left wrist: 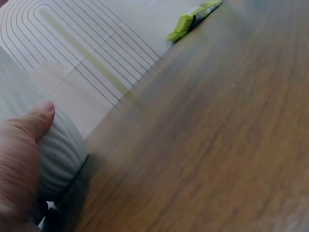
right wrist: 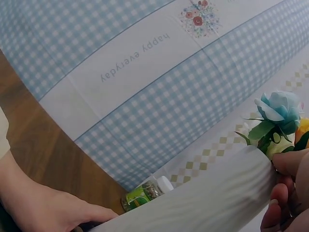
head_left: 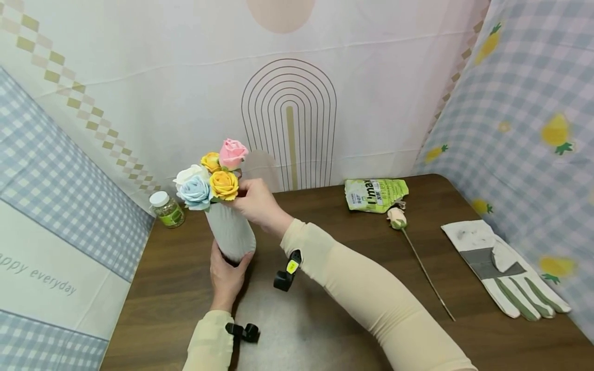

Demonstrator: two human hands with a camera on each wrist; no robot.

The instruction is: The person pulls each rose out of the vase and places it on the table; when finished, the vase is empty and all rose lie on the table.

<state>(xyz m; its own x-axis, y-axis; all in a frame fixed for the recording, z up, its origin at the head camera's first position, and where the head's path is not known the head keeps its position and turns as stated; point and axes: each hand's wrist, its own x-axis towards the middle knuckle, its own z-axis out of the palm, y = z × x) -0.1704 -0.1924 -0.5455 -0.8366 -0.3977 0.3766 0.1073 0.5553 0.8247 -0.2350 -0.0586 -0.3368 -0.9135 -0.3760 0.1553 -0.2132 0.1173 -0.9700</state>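
Note:
A pale grey-white ribbed vase (head_left: 230,233) holds several artificial roses: a light blue rose (head_left: 195,192), a white rose (head_left: 191,173), two yellow roses (head_left: 224,185) and a pink rose (head_left: 232,153). My left hand (head_left: 227,275) grips the vase low down, its thumb lying along the ribbed side in the left wrist view. Up at the mouth, my right hand (head_left: 261,203) has its fingers curled close beneath the blooms, pinching at a rose's stem. Leaves and fingers hide which stem it is. In the right wrist view the curled fingers (right wrist: 289,164) touch the rim area.
Behind the vase at left stands a small jar (head_left: 168,209) with a white lid. To the right lie a green packet (head_left: 376,195), a single cream rose (head_left: 397,218) with a long stem, and a white-and-grey work glove (head_left: 503,268). Patterned cloth surrounds the wooden table (head_left: 325,319).

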